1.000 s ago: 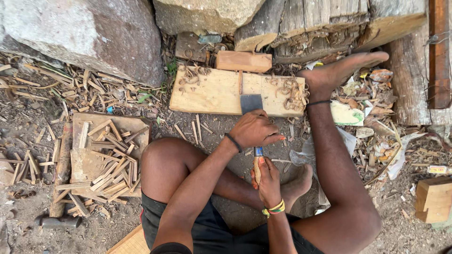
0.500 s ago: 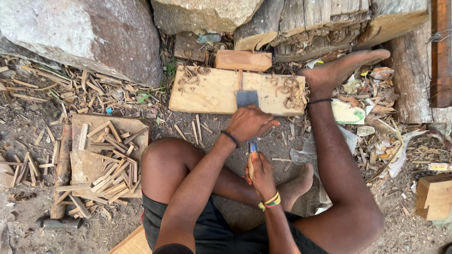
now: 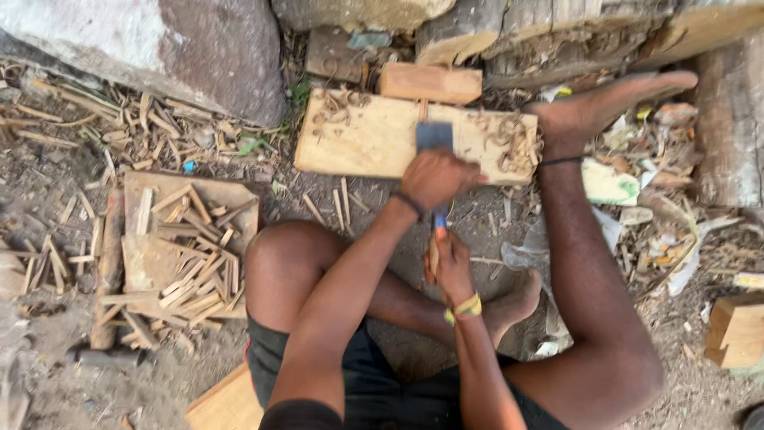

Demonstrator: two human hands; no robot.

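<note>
On the pale plank (image 3: 374, 143) rests a broad grey chisel blade (image 3: 434, 135).

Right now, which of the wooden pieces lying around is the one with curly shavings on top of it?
The flat pale board under the wide chisel blade. Curled shavings sit at both its ends; the small block behind it and the notched block at the far right are bare.

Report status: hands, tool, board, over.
Left hand clamped low on the chisel, blade on the wooden board. Right hand gripping the handle end. Wood curls on the board beside the blade; foot braces its right end.
</note>
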